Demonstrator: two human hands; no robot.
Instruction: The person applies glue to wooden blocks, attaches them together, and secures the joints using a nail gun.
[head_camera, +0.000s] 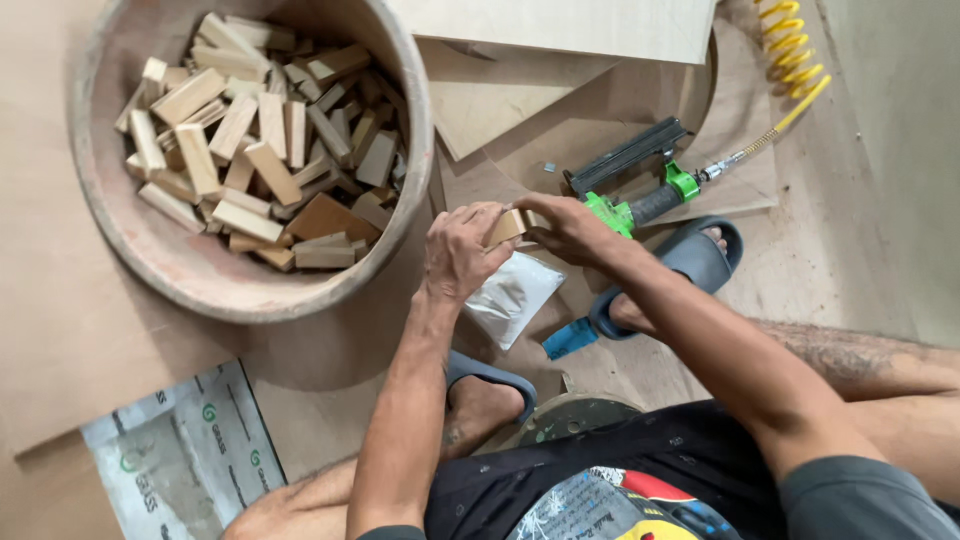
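Observation:
My left hand (460, 250) and my right hand (568, 226) meet over the floor, both gripping one small light wooden block (508, 226) between their fingers. The block shows only partly between the two hands. Right beneath them a silvery plastic pouch (512, 294) lies flat on the plywood. Just right of my right hand rests a black and green pneumatic nail gun (640, 180). A big round tub (120, 225) filled with several similar wooden blocks (250, 150) stands to the left of my left hand.
Plywood sheets (560, 30) are stacked at the top. A yellow coiled air hose (795, 50) runs from the nail gun to the upper right. My feet in blue-grey sandals (700, 255) rest below the hands. A printed grey sheet (180, 455) lies at lower left.

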